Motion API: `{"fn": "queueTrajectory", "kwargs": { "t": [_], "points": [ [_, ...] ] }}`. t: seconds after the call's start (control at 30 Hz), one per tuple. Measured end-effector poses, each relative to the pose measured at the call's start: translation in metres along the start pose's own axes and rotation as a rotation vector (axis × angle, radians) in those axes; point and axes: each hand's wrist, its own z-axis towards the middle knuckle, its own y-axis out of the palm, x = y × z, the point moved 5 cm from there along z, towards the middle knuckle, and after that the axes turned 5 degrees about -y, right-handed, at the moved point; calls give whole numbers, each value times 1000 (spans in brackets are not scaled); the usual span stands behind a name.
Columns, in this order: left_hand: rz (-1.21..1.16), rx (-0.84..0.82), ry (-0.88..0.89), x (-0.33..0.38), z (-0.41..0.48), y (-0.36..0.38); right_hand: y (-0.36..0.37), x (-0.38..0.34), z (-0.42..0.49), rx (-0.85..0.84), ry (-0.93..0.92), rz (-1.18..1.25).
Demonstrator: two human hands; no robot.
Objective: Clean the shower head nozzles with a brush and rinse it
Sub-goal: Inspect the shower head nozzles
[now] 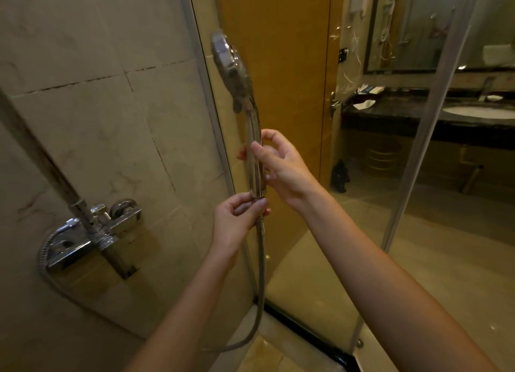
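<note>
Your two forearms are reaching up from the lower edge. The metal hose [261, 260] is hanging in a loop from the handle's base, and its lower run is passing out of sight behind your left forearm. Your left hand [237, 224] is pinching the hose nut at that base. Just above it, your right hand [284, 168] is curling thumb and fingers round the chrome handle. You are holding the shower head [231, 65] upright before the glass panel [418, 204], its face angled leftward and blurred, so the nozzles are hard to make out. At left, a chrome mixer valve [92, 232] is sitting on the tiled wall [97, 107]. Beyond the glass, a dark countertop [390, 115], a basin [479, 111] and a mirror [423, 32] are showing dimly through reflections.
</note>
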Motion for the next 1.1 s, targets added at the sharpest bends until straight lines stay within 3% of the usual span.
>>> {"fn": "queueTrajectory", "kwargs": {
  "t": [0.13,0.37,0.7,1.1],
  "points": [
    [16,-15,26,3,2,2,1,2,-3,-17,47,140],
    [38,39,44,5,-1,2,-2,7,-4,156,27,7],
    [18,47,18,4,-5,12,-2,1,-12,199,-146,-180],
    [28,18,2,1,0,3,1,0,-9,47,-114,-117]
  ]
}}
